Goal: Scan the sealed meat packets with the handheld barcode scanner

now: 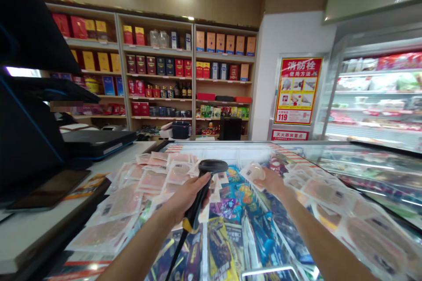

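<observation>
My left hand is wrapped round the grip of a black handheld barcode scanner, its head tipped away from me and its cable running down toward me. Pinched in my right hand is a small clear plastic packet with a dark printed patch. Both hands are above the glass top of a chest freezer. To the left, several flat clear packets with pale pinkish contents lie overlapping on the glass. More such packets are spread on the right side.
Under the glass are colourful ice-cream wrappers. At left, a counter holds a phone and a dark till screen. Shelves of boxes line the back wall; a lit display fridge stands right.
</observation>
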Tool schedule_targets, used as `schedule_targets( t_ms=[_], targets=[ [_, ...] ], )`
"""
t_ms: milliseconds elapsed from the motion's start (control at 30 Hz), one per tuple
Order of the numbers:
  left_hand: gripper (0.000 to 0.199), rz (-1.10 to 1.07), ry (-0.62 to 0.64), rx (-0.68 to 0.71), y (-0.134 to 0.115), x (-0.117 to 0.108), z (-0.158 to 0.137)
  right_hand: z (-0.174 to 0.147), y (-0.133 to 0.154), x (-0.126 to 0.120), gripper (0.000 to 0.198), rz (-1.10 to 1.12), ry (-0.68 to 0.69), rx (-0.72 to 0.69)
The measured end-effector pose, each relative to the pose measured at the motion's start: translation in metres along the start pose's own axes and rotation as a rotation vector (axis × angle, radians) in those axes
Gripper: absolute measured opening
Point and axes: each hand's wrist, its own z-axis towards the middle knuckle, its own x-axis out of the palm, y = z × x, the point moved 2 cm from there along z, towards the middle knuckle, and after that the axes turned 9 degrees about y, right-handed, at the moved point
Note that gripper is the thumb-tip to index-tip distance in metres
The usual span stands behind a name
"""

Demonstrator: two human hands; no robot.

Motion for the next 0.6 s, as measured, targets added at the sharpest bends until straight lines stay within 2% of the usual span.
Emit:
schedule_targets(
  t_ms=[67,133,233,333,600],
  targets=[
    [0.035,0.012,-0.015,-0.01,-0.002,0.004,0.007,0.001,0.001,-0.003,0.032,0.064,-0.024,-0.006],
    [0.035,0.005,-0.018,0.001,-0.002,0.007,0.011,0.0,0.001,-0.006,0.028,0.212,-0.123,0.045],
    [0.037,-0.025,-0.037,0.055,0.003,0.007,0.012,-0.005,0.001,-0.01,0.033,0.577,-0.269,0.099],
    [0.035,-0.029,-0.039,0.057,0.009,0.005,0.008,-0.01,0.005,-0.008,0.037,0.818,-0.326,0.1],
    [0.035,-0.01,0.072,0.071,0.008,0.005,-0.002,-0.014,0.02,0.003,0.044,0.889,-0.322,-0.001]
  ],
)
